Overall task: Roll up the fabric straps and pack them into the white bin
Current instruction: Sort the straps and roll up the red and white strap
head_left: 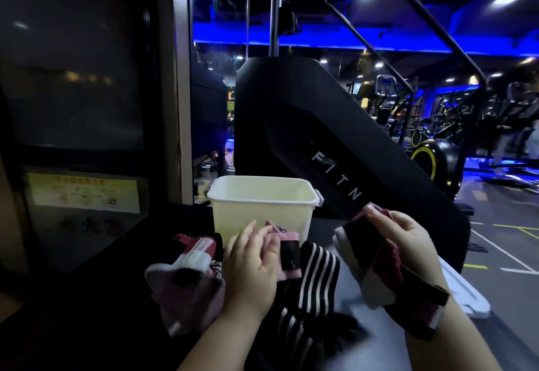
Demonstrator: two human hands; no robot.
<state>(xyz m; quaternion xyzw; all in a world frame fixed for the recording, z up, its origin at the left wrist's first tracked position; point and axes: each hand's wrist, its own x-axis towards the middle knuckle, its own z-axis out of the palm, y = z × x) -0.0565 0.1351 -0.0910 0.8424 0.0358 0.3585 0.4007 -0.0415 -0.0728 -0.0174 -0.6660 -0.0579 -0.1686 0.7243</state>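
The white bin [259, 211] stands upright at the back of the dark surface, and I cannot see inside it. Just in front of it lies a heap of fabric straps: a pink and white one [186, 286] at the left, a pink and black one [288, 251] in the middle, and a black strap with white stripes [318, 277] beside it. My left hand [250, 262] rests on the heap with its fingers straight, touching the pink and black strap. My right hand [405, 239] grips a black, white and dark red strap [376, 265] lifted above the surface, right of the bin; its loose end hangs down by my wrist.
A large black gym machine [320, 149] rises right behind the bin. A dark glass cabinet [81, 125] with a yellow notice stands at the left. A white lid [463, 289] lies at the right under my right hand. Exercise machines fill the far right.
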